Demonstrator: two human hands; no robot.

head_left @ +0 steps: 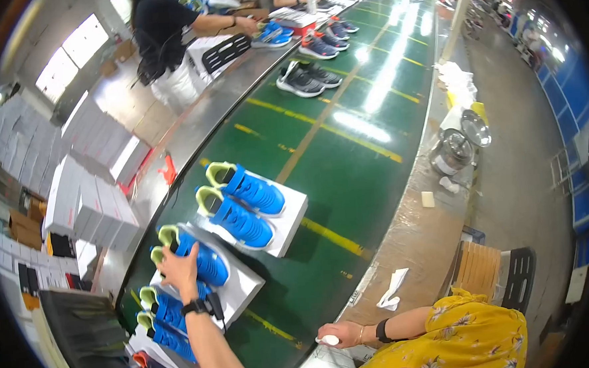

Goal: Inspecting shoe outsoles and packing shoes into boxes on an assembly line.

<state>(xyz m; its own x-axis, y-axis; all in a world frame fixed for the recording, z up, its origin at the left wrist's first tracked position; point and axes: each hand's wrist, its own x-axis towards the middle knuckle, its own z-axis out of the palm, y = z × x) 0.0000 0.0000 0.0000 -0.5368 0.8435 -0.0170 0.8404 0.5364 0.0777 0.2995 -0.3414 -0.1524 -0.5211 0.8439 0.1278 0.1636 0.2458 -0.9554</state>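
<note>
The left hand (179,270) and its wrist hide much of the nearer shoe in a pair of blue shoes (210,264); thumb and fingers are spread over its collar, but whether they grip cannot be told. A dark item (216,307) by the wrist is hard to identify. The right hand (345,333) is folded around a small white object (330,340), mostly covered and unclear in kind. At lower left, dark shoes with orange collars (141,366) fade into the lens rim. The blue pair, bright with pale yellow-green lining, sits on a white box (245,290) on the green conveyor belt (335,188), between similar pairs.
</note>
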